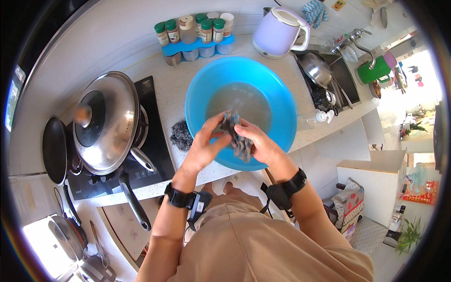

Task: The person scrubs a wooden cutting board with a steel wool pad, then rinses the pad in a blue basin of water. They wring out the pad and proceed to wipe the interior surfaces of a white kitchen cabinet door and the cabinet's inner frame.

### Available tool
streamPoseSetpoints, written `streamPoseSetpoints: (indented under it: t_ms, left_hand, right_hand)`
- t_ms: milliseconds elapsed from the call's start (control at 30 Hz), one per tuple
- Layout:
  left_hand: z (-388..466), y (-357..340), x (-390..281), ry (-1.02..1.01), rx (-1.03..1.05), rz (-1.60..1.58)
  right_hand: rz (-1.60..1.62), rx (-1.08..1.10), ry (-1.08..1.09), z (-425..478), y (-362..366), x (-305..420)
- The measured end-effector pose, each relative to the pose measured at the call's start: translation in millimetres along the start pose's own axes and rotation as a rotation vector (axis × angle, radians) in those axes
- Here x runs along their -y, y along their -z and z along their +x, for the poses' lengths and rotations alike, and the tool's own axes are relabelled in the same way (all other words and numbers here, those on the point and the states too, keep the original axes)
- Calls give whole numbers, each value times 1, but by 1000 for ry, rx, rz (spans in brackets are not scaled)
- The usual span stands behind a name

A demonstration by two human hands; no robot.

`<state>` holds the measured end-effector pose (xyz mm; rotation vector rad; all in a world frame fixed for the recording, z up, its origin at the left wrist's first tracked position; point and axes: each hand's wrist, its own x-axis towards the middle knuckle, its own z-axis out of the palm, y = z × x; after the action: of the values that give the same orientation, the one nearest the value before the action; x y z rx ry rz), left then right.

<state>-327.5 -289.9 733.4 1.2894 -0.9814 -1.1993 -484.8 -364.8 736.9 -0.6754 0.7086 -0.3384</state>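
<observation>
Both my hands are over the near part of a blue plastic basin [201, 81] on the counter. Cloudy greyish water [243, 97] covers the basin's bottom. A crumpled, dirty cleaning cloth [242, 149], grey-brown with bits of blue, hangs between my hands. My right hand [259, 141] grips its right side, thumb on top. My left hand [211, 141] is at the cloth's upper left, its fingertips touching the top end and its thumb blurred. Just left of the basin lies a dark, fuzzy scouring pad [181, 135], partly behind my left hand.
On the left, a lidded wok [109, 123] stands on a black gas hob [158, 141], its handle jutting past the counter edge. Spice jars in a blue rack [197, 46] and a lilac electric kettle [276, 33] stand behind. A sink [347, 88] holds a metal pan [315, 68]; a pump bottle [322, 116] is nearby.
</observation>
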Motion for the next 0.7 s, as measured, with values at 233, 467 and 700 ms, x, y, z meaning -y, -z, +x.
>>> streamPoseSetpoints:
  t_ms: [233, 467, 700]
  left_hand:
    - [79, -4, 52, 352, -27, 326]
    - [101, -36, 98, 384, 85, 1001]
    - [94, -44, 103, 496, 41, 1089]
  right_hand:
    - [-72, -242, -79, 21, 47, -6]
    - [-1287, -707, -154, 69, 86, -48]
    - [-741, -752, -201, 74, 101, -50]
